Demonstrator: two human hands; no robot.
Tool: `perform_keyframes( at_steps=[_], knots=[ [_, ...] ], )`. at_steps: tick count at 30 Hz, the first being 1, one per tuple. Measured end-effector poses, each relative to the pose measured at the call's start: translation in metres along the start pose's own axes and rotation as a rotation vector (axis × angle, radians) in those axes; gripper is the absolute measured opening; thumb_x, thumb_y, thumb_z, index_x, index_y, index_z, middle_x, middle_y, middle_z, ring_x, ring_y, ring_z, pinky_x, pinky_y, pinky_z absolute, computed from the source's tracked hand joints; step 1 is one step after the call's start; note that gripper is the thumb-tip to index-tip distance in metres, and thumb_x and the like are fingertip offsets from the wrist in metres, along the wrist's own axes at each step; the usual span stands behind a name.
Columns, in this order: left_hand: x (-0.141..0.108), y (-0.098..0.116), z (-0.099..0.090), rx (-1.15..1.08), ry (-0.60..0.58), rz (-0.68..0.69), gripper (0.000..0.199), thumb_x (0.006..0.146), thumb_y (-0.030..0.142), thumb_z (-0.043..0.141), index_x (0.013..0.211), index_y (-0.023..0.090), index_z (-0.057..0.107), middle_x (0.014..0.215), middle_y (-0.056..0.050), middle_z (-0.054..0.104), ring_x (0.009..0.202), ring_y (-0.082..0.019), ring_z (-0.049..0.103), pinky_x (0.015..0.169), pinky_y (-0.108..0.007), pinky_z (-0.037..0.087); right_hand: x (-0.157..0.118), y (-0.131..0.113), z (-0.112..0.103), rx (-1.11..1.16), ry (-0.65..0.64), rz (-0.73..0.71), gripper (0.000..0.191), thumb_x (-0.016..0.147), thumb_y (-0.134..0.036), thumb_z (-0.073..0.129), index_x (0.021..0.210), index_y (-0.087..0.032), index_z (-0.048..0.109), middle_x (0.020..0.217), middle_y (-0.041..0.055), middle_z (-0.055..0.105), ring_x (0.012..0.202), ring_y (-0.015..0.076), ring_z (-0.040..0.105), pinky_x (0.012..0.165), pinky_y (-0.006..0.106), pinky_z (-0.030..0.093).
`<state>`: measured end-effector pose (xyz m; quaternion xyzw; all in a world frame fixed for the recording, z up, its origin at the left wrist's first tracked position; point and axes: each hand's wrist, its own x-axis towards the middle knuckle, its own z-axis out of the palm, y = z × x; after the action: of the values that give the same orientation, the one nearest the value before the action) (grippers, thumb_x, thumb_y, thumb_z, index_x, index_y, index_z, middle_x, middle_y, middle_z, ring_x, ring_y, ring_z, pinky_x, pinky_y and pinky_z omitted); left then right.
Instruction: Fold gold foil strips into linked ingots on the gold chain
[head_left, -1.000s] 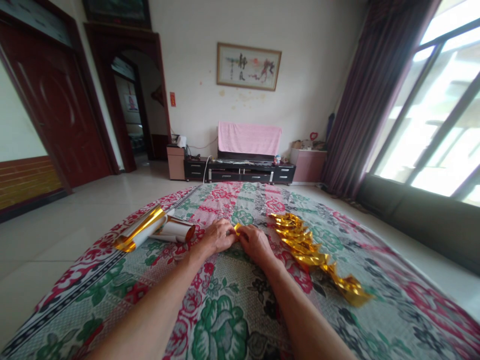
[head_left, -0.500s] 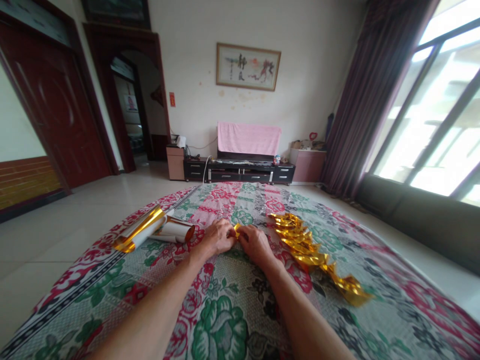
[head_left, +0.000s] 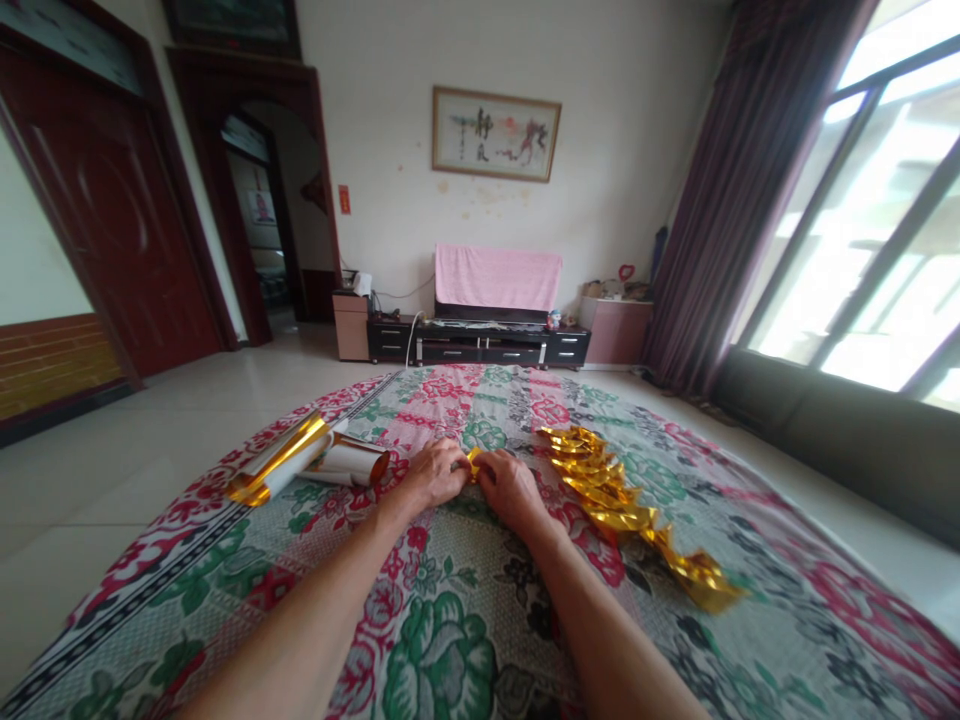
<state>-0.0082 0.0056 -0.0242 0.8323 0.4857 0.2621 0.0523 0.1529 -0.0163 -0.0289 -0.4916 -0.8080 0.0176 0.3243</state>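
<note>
A small piece of gold foil paper (head_left: 474, 457) shows between my two hands, mostly covered by the fingers. My left hand (head_left: 436, 472) pinches its left side. From the right, my right hand (head_left: 512, 484) grips the same piece, its thumb and fingers closed together. To the right lies a slanting row of several folded gold paper ingots (head_left: 615, 492), close against one another. Over on the left are curled sheets of gold foil paper (head_left: 281, 460) with white backs, and a white roll (head_left: 351, 464) beside them.
A flowered cloth (head_left: 439, 655) covers the rounded surface under my hands. Beyond it, a low black cabinet (head_left: 480, 352) stands by the wall, with a pink towel (head_left: 498, 276) draped above. A purple curtain (head_left: 724, 200) hangs by the window at right.
Both hands stay nearly in place, with only slight finger movement around the gold paper. The ingots and curled sheets have not moved.
</note>
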Motion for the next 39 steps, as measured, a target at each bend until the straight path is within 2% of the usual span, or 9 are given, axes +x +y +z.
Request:
perform_keyframes(
  at_steps=[18, 30, 39],
  knots=[
    [-0.0008, 0.0025, -0.0005, 0.017, 0.021, -0.004, 0.013, 0.071, 0.020, 0.054, 0.077, 0.020, 0.066, 0.090, -0.004, 0.062, 0.088, -0.016, 0.055, 0.083, -0.028, 0.042, 0.0000, -0.0009, -0.0003, -0.029, -0.014, 0.015, 0.022, 0.082, -0.017, 0.042, 0.091, -0.020, 0.062, 0.081, 0.0042, 0.061, 0.074, 0.0134, 0.057, 0.067, 0.020, 0.036],
    [-0.0008, 0.0059, -0.0030, 0.039, -0.001, -0.019, 0.016, 0.074, 0.024, 0.051, 0.079, 0.020, 0.066, 0.090, -0.004, 0.062, 0.087, -0.018, 0.055, 0.082, -0.030, 0.042, 0.0004, -0.0028, -0.0010, -0.023, -0.015, 0.037, 0.022, 0.081, -0.016, 0.043, 0.091, -0.020, 0.063, 0.081, 0.0042, 0.061, 0.075, 0.0137, 0.057, 0.067, 0.020, 0.036],
    [-0.0023, 0.0050, -0.0001, 0.058, 0.019, -0.014, 0.013, 0.071, 0.024, 0.055, 0.078, 0.020, 0.064, 0.089, -0.004, 0.061, 0.088, -0.018, 0.055, 0.082, -0.029, 0.041, 0.0003, 0.0002, 0.0022, -0.027, 0.003, 0.032, 0.022, 0.082, -0.016, 0.043, 0.091, -0.020, 0.063, 0.081, 0.0041, 0.061, 0.075, 0.0136, 0.056, 0.067, 0.020, 0.036]
  ],
)
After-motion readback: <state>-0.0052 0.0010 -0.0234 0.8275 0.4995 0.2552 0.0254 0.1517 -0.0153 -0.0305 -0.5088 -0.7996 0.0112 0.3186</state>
